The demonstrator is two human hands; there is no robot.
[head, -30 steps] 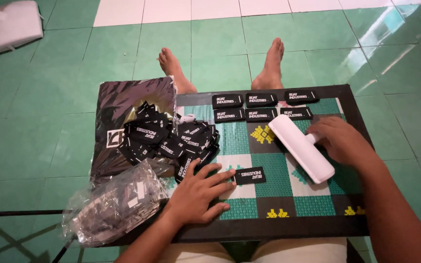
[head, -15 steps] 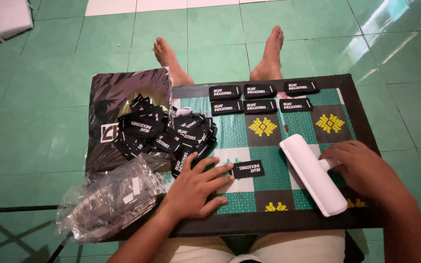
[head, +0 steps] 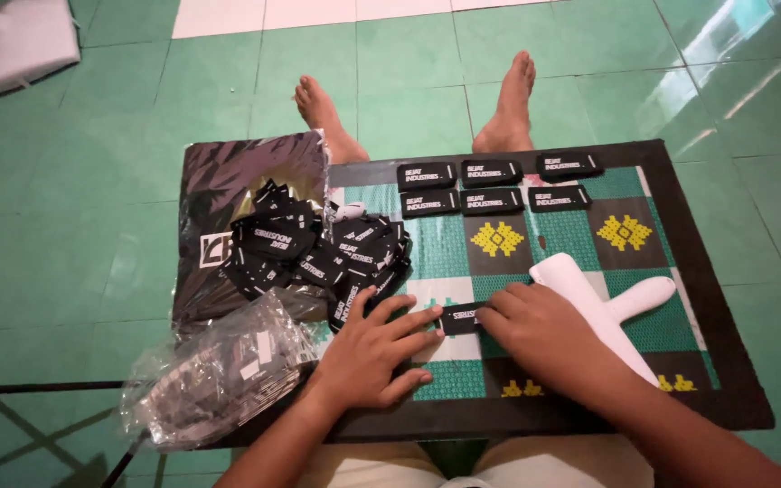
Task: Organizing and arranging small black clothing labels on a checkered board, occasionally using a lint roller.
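My left hand [head: 374, 351] lies flat with fingers spread on the green checked board [head: 716, 380], its fingertips touching the left end of a small black patch [head: 459, 318]. My right hand [head: 546, 333] rests on the board with its fingers on the right end of that same patch. A white lint roller [head: 600, 304] lies on the board partly under my right hand and wrist. A pile of black patches [head: 314, 248] sits just beyond my left hand. Several patches [head: 497, 184] lie in two neat rows at the board's far edge.
A crumpled clear plastic bag [head: 219, 375] lies at the board's near left corner. A dark printed bag [head: 237, 185] is under the pile. My bare feet [head: 508, 104] rest on the green tiled floor beyond the board. A white object [head: 15, 45] sits far left.
My right hand let the lint roller down onto the board and moved left to the single patch. The left hand shifted slightly toward the patch.
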